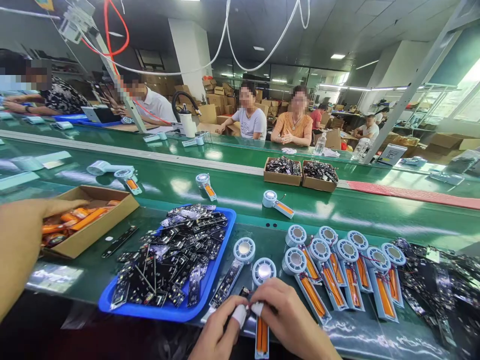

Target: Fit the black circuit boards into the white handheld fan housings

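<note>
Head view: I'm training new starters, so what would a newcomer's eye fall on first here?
Probably the bright blue tray left of centre, heaped with black circuit boards. Next, the cluster of light-blue devices with orange strips on the right. Then the person's left hand and right hand, close together over another such device at bottom centre.

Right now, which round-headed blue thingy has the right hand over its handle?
The round-headed blue thing at the bottom middle: the right hand covers part of its orange-filled handle. The other handles lie apart from that hand.
</note>
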Tool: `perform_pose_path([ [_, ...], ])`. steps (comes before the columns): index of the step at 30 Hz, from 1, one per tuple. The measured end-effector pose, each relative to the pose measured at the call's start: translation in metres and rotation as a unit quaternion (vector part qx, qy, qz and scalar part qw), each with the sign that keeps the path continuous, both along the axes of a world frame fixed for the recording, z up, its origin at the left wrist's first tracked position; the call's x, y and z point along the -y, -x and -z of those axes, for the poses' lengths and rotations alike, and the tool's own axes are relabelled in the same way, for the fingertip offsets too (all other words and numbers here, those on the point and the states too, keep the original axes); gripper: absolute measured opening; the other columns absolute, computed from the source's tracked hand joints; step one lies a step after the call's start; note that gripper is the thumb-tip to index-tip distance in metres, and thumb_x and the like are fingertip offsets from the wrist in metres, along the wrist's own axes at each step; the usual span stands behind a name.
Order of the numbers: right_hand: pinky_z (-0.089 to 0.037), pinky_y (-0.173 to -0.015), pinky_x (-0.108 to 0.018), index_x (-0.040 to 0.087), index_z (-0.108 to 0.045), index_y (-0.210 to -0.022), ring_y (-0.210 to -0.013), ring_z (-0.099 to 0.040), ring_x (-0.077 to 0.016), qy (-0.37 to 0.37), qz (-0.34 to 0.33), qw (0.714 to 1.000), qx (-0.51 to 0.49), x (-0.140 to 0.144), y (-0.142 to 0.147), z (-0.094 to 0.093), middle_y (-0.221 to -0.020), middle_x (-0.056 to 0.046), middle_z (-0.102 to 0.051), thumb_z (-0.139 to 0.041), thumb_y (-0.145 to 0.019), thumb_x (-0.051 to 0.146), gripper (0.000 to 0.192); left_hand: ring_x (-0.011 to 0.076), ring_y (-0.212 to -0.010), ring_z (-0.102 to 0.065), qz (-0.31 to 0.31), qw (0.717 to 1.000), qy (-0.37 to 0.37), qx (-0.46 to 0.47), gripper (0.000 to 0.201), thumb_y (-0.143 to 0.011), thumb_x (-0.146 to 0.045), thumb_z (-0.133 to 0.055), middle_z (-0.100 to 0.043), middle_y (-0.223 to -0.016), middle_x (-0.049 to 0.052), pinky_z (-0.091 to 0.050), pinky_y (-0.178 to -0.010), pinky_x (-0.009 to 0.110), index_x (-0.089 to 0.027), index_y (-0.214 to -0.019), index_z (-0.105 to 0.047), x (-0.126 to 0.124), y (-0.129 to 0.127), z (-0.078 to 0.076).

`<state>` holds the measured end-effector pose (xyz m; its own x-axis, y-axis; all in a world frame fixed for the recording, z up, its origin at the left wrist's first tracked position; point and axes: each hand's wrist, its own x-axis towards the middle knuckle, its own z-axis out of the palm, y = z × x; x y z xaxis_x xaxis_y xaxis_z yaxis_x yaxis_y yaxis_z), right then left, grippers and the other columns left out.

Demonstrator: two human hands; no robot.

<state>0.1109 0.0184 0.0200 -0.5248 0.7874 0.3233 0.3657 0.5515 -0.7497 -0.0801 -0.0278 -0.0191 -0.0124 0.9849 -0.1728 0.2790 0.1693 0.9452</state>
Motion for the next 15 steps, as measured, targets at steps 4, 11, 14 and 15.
perform_pose_path([
  [4, -0.05, -0.081, -0.024, 0.021, -0.071, -0.095, -0.088, -0.066, -0.0158, 0.035, 0.04, 0.997, -0.063, 0.003, 0.006, 0.002, -0.093, -0.002, -0.071, -0.058, -0.089, 0.0, 0.026, 0.0157, -0.056, -0.046, -0.009, 0.997, 0.041, 0.058, 0.049, -0.09, -0.061, -0.049, -0.051, -0.061, -0.004, -0.04, -0.054, 0.026, -0.02, -0.109, -0.07, 0.001, -0.006, -0.008],
  [11, -0.052, -0.08, -0.026, 0.021, -0.067, -0.095, -0.089, -0.064, -0.0175, -0.019, 0.073, 0.997, -0.033, 0.01, 0.007, 0.006, -0.094, -0.004, -0.068, -0.055, -0.088, 0.001, 0.024, 0.0146, -0.056, -0.042, 0.027, 0.994, 0.069, 0.081, 0.062, -0.087, -0.074, -0.045, -0.046, -0.06, -0.006, -0.037, -0.053, 0.026, -0.018, -0.105, -0.064, -0.005, -0.01, -0.014],
  [14, -0.053, -0.079, -0.028, 0.021, -0.067, -0.1, -0.09, -0.064, -0.0186, -0.05, 0.07, 0.996, -0.005, 0.012, 0.006, 0.011, -0.097, -0.005, -0.067, -0.055, -0.087, 0.001, 0.027, 0.0134, -0.053, -0.037, 0.043, 0.996, 0.05, 0.057, 0.057, -0.084, -0.072, -0.05, -0.041, -0.057, -0.008, -0.034, -0.05, 0.025, -0.018, -0.093, -0.064, -0.009, -0.012, -0.018],
  [15, -0.053, -0.079, -0.028, 0.021, -0.067, -0.101, -0.09, -0.064, -0.0188, -0.061, 0.067, 0.996, 0.004, 0.012, 0.005, 0.012, -0.098, -0.006, -0.067, -0.055, -0.088, 0.001, 0.027, 0.0132, -0.052, -0.037, 0.041, 0.997, 0.044, 0.052, 0.053, -0.084, -0.07, -0.052, -0.04, -0.056, -0.008, -0.033, -0.049, 0.025, -0.019, -0.091, -0.064, -0.009, -0.013, -0.019],
])
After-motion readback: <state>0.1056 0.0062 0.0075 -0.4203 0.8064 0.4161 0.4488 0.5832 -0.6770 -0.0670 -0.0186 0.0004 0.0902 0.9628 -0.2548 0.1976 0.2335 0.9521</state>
